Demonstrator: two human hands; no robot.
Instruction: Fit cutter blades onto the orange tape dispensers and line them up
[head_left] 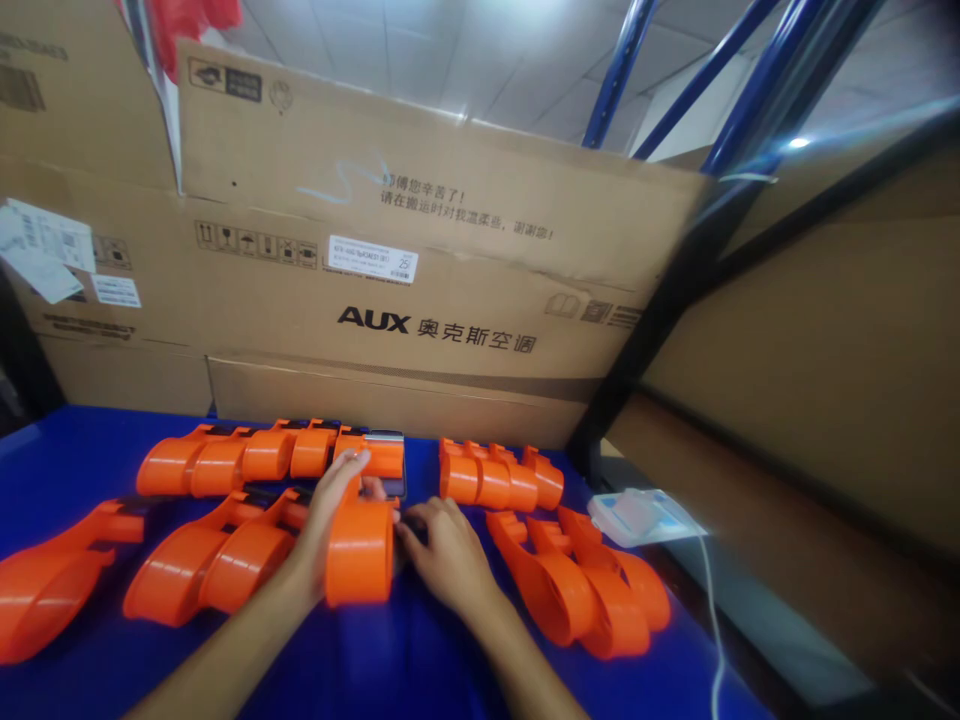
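In the middle of the blue table, my left hand (334,510) is closed around the upper part of an orange plastic tape dispenser (360,555), its wide ring facing down toward me. My right hand (444,550) is at the dispenser's right side, fingers curled and pinched around a small dark piece (412,525) that is mostly hidden. Behind my left hand a flat dark object with a silver top edge (386,437) shows in part. Orange dispensers with black parts (266,455) stand close on the left.
More orange dispensers lie in groups at the right (499,478) and nearer right (589,590). A white box with a cable (645,517) sits at the table's right edge. Large cardboard boxes (420,290) wall off the back, beside a dark rack post (637,340).
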